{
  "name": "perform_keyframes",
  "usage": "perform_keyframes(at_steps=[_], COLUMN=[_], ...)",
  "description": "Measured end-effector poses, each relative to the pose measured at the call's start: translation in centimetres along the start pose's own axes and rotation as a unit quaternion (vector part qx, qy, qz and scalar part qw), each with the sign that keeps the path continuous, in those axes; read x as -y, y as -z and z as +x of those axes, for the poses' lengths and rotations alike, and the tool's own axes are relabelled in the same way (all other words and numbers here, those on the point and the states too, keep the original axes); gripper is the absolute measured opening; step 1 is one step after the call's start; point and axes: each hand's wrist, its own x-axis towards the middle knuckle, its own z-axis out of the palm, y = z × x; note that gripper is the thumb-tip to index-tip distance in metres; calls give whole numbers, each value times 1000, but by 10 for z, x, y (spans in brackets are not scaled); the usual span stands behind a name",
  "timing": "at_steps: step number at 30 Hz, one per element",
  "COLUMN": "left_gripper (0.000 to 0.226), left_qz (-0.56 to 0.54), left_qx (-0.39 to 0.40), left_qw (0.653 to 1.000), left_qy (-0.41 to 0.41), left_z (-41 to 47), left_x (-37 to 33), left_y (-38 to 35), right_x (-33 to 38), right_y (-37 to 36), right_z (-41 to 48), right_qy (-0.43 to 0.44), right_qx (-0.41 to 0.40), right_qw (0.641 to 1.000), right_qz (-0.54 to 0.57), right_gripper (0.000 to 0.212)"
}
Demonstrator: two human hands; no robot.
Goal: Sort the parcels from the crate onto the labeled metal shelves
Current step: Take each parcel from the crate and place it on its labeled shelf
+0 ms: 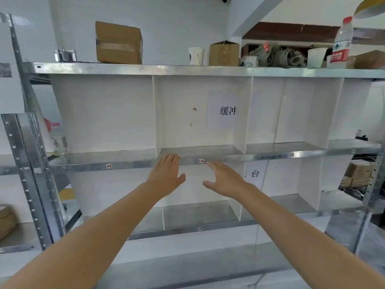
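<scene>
A metal shelf unit (133, 163) with white dividers fills the view. Small labels sit on its front edges: one at the left (109, 166), one in the middle (200, 161), one at the right (292, 155) and one on the lower shelf (199, 228). My left hand (166, 172) reaches out flat, fingertips at the edge of the middle compartment. My right hand (224, 179) is stretched beside it, fingers apart, just below that edge. Both hands hold nothing. A brown parcel (118, 43) and a smaller brown box (224, 53) stand on the top shelf. No crate is in view.
A paper sign (223, 110) hangs at the back of the middle compartment. The top shelf also carries a paper cup (196, 56), a water bottle (341, 42) and tangled grey material (279, 56). Cardboard boxes (359, 173) sit at the right, and another box (6, 222) at the lower left.
</scene>
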Motion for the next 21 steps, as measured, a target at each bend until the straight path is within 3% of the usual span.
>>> perform_keyframes(at_steps=[12,21], left_gripper=[61,57], left_qz=[-66,-98], left_qx=[40,57], left_qw=[995,984], left_qy=[-55,-139], left_z=[23,48], left_x=[-55,-136], left_y=[-56,-94], right_x=[-47,-117], right_y=[-2,53], right_z=[-39,-91], right_qy=[-91,-170], right_qx=[14,-16], right_qw=[995,981], right_qz=[-34,-92], right_gripper=[70,68])
